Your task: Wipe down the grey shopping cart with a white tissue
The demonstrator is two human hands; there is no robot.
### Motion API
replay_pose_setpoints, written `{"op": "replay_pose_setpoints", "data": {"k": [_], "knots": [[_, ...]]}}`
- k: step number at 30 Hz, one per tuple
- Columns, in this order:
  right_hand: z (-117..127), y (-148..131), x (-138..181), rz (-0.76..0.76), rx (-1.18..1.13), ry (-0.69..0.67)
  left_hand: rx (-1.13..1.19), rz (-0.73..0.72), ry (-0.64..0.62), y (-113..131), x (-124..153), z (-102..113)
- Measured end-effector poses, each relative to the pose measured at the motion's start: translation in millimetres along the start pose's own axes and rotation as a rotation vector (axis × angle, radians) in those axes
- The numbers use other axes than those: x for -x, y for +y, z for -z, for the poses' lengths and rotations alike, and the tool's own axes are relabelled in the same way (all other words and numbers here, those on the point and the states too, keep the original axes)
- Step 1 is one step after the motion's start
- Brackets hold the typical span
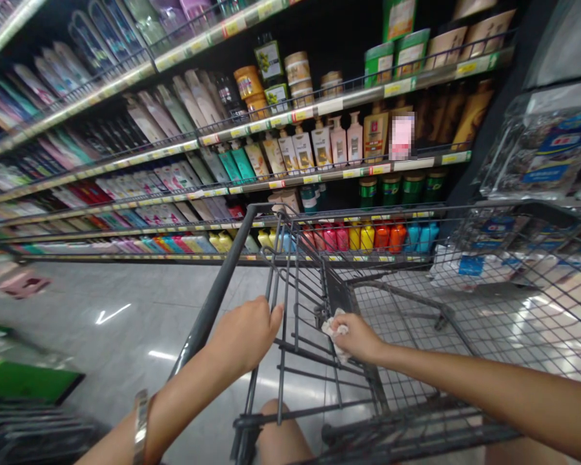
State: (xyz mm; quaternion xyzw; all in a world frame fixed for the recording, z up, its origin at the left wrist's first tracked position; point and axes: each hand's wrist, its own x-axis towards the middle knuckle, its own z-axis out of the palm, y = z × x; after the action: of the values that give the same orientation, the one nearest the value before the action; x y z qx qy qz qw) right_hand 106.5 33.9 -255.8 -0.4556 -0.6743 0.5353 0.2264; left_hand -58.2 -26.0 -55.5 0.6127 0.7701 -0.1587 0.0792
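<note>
Dark grey wire shopping cart [337,290] is standing, thick round handle [212,300] slanting from lower left up toward center, thin rods [281,387] running just right of it, wide mesh basket [501,303] stretching off to right. Small whitish cloth or tissue [330,328] is being squeezed, crumpled, among rods, loose end hanging below.

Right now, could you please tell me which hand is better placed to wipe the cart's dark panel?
Probably the right hand: it grips the white cloth close to the dark panel. The left hand is curled at the wire bars, farther from that panel, with no cloth visible.
</note>
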Motion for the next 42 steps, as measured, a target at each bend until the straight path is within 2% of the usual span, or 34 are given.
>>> {"op": "replay_pose_setpoints", "data": {"k": [8, 10, 15, 19, 23, 29, 33, 37, 42], "knots": [[0, 7, -4, 0.069, 0.186, 0.042, 0.009, 0.008, 0.003, -1, -1, -2], [3, 14, -4, 0.029, 0.263, 0.026, 0.013, 0.007, 0.012, -1, -2, -3], [9, 33, 0, -0.178, 0.371, -0.028, 0.016, 0.004, 0.019, -2, -1, -3], [4, 32, -5, -0.197, 0.364, -0.011, 0.021, 0.001, 0.018, -1, 1, -2], [-2, 16, -13, -0.179, 0.330, 0.028, 0.040, 0.009, 0.026, 1, 3, 0], [-4, -17, -13, 0.020, 0.110, 0.195, 0.060, 0.013, 0.081, -1, 0, 3], [-5, -55, -11, 0.090, -0.107, 0.142, 0.069, 0.008, 0.113, -5, -6, 4], [-7, -100, -7, 0.317, -0.249, 0.180, 0.061, 0.013, 0.146, -6, -8, 2], [-13, -130, 0, 0.436, -0.263, 0.232, 0.058, 0.000, 0.143, -7, -10, 2]]}}
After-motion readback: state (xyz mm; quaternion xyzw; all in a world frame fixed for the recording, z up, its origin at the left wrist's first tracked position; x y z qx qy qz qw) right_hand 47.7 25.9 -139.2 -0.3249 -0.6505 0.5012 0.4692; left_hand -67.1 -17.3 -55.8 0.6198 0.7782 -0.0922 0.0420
